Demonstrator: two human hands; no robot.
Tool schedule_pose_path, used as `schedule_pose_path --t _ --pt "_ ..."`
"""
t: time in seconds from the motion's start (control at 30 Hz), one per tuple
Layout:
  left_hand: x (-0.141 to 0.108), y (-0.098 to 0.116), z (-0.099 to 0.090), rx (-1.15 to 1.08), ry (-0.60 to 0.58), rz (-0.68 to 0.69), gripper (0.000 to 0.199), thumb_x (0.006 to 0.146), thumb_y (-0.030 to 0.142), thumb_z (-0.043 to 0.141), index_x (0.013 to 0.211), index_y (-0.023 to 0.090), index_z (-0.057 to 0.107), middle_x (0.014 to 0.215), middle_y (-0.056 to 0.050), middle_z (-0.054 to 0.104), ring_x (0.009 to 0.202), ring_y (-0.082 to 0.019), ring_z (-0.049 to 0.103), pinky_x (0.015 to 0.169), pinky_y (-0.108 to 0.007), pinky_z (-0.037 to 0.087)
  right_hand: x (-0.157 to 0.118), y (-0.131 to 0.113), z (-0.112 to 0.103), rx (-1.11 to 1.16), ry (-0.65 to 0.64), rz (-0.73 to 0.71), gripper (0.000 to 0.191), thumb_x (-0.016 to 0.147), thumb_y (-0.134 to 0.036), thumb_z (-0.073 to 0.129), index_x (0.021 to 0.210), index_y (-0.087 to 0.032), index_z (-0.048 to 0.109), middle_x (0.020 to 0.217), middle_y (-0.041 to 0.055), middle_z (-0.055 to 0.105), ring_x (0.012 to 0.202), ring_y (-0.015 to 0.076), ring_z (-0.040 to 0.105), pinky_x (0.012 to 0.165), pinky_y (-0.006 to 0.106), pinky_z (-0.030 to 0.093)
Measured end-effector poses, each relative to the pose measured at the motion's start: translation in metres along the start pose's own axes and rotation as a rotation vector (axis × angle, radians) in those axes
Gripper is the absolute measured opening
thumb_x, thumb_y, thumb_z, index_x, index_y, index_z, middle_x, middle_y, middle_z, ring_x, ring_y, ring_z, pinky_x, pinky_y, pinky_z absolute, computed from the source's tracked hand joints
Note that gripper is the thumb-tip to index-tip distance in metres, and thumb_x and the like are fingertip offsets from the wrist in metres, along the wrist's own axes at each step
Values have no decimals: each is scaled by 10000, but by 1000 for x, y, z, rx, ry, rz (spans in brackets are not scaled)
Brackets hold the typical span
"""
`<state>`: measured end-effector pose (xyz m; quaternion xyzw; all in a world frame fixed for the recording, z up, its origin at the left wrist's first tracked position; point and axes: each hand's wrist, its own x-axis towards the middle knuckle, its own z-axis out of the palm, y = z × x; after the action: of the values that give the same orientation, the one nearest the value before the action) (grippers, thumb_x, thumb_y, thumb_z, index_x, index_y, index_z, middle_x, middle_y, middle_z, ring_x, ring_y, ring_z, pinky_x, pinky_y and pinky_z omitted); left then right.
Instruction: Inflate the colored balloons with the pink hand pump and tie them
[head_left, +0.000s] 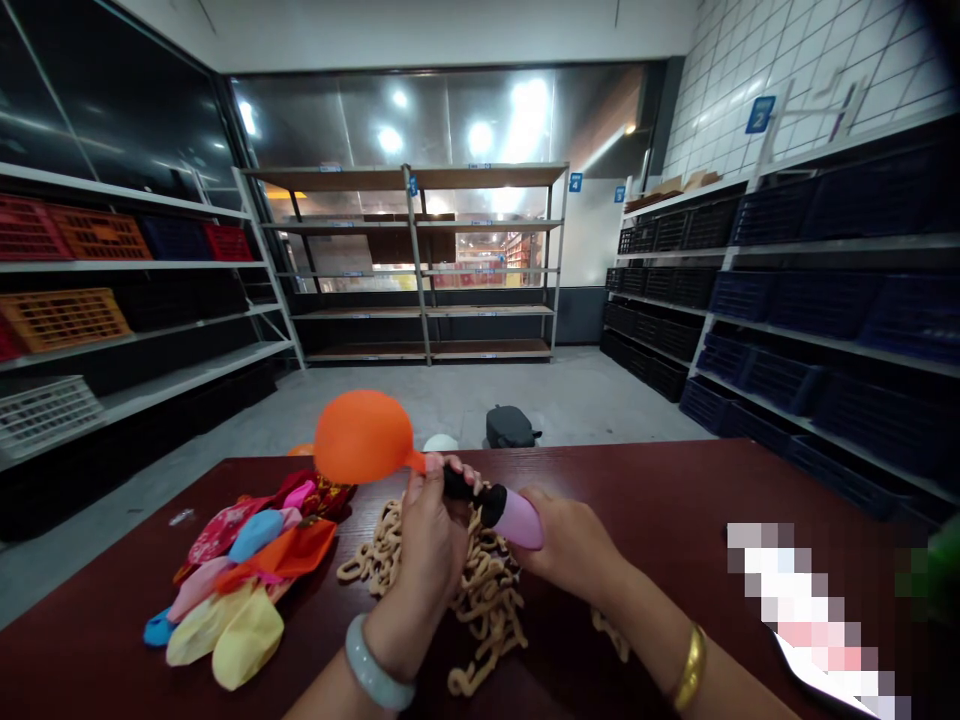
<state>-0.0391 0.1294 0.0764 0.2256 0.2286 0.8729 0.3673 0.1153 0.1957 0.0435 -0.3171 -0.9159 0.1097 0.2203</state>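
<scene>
An orange balloon [364,437], rounded with air, points up and left above the table. My left hand [435,530] is closed around its neck and the black end of a hand-held balloon pump [520,518]. My right hand [566,535] grips the pump's pink body from the right. Under my hands lies a heap of tan, chain-like loops [487,590], partly hidden by my left hand. To the left is a pile of limp, colourful pieces that look like uninflated balloons [251,560], in red, blue, pink, orange and yellow.
The dark red table [660,490] spans the front. A blurred-out, pixelated item [825,630] lies at its right. Beyond the far edge, a dark grey bag-like object [510,427] and a white rounded object [441,442] show. Shelves with crates [772,300] line both sides.
</scene>
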Motion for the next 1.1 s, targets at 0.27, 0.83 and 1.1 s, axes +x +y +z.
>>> schedule_pose_path --t 0.27,0.83,1.1 --pt "49 59 -27 15 97 148 192 801 248 683 798 182 503 696 0 533 604 -149 538 537 -271 449 1 10 4 -27 -29 30 354 773 -508 636 1010 -250 587 863 32 705 786 230 655 593 289 297" --pt "3 -12 -5 -12 -35 -44 181 844 301 658 824 184 522 761 -3 522 674 -127 527 646 -278 482 -3 4 -5 -70 -42 61 304 768 -456 638 972 -240 572 847 37 713 750 226 666 579 286 294" --pt "-9 -21 -1 -13 -7 -62 197 841 316 663 823 185 517 761 0 517 667 -125 525 654 -283 484 -4 -2 -3 -40 -23 60 295 772 -446 632 967 -235 564 840 37 713 740 231 667 568 288 266"
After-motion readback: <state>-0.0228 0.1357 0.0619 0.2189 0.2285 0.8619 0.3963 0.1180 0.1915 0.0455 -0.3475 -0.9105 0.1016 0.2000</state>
